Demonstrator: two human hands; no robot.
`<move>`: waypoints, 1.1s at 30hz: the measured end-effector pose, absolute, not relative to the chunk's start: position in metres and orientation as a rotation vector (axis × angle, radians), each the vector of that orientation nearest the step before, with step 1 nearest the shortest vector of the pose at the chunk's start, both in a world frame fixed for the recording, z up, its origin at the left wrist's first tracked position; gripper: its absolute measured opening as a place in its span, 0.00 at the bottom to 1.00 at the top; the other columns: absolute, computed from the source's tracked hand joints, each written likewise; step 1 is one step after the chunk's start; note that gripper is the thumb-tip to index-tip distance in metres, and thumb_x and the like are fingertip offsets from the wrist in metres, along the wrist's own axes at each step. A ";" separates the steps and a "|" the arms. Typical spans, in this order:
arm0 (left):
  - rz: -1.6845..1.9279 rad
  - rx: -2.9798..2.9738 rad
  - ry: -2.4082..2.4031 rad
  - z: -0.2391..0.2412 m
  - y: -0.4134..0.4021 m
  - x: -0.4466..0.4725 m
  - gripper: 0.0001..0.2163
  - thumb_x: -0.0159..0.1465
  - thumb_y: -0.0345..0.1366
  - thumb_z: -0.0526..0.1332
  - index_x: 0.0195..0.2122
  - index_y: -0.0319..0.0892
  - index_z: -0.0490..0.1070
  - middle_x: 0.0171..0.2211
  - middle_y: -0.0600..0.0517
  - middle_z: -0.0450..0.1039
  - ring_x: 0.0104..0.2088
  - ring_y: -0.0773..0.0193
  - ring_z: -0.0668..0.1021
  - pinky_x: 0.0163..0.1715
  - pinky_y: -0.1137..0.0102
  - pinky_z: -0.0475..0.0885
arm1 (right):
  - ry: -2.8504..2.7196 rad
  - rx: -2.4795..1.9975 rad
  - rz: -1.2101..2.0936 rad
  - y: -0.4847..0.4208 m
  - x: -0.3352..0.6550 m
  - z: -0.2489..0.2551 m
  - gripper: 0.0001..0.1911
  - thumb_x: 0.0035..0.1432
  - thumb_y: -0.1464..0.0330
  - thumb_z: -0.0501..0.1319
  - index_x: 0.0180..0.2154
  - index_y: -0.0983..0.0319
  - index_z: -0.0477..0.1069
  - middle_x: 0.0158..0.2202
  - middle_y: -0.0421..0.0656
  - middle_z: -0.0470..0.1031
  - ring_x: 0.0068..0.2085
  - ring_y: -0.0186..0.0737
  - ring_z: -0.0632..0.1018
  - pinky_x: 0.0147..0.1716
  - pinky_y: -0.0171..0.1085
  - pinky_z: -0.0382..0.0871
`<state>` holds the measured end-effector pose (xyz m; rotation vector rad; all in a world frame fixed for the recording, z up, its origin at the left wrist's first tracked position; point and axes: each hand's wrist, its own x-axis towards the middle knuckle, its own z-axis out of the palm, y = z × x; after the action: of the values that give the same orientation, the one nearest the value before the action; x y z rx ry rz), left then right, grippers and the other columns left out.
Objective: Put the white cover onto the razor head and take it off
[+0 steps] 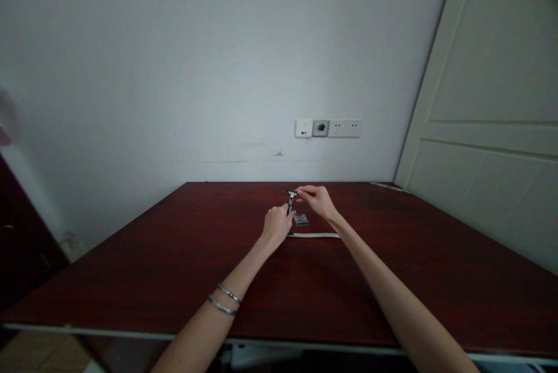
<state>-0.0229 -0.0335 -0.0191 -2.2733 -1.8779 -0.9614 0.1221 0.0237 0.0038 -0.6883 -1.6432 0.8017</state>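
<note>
My left hand (276, 225) is closed round the dark handle of a razor (290, 201) and holds it upright above the dark red table (174, 262). My right hand (319, 200) pinches the razor's silver head at the top. A small clear blade case (300, 219) lies on the table just below my right hand. A thin white strip (314, 235) lies flat on the table between my wrists. Two thin bracelets sit on my left forearm.
A white wall rises behind the table, with a row of sockets (328, 128). A cream door (492, 129) stands at the right. Dark furniture (21, 245) is at the far left.
</note>
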 end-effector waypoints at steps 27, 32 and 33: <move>-1.035 -2.344 -1.912 -0.019 -0.035 -0.022 0.14 0.62 0.43 0.55 0.44 0.44 0.72 0.38 0.45 0.76 0.41 0.56 0.77 0.41 0.68 0.66 | -1.589 -0.740 0.989 0.023 0.129 0.010 0.20 0.42 0.57 0.66 0.33 0.68 0.77 0.30 0.44 0.77 0.30 0.37 0.76 0.31 0.39 0.77; -1.179 -2.329 -1.940 -0.021 -0.027 -0.028 0.11 0.61 0.41 0.57 0.41 0.44 0.72 0.36 0.45 0.76 0.41 0.55 0.77 0.40 0.67 0.67 | -1.525 -0.788 0.979 0.026 0.134 0.011 0.21 0.42 0.58 0.66 0.35 0.67 0.77 0.32 0.45 0.77 0.31 0.37 0.76 0.27 0.36 0.77; -1.238 -2.335 -1.967 -0.021 -0.024 -0.031 0.11 0.60 0.41 0.58 0.41 0.44 0.72 0.36 0.46 0.76 0.41 0.55 0.77 0.40 0.67 0.67 | -1.525 -0.809 0.965 0.027 0.135 0.011 0.21 0.43 0.58 0.66 0.35 0.67 0.76 0.32 0.46 0.77 0.31 0.36 0.75 0.25 0.34 0.76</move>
<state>-0.0310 -0.0244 -0.0210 -2.3350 -1.9670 -1.2384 0.1352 0.0268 0.0106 -0.8089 -1.5248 0.9647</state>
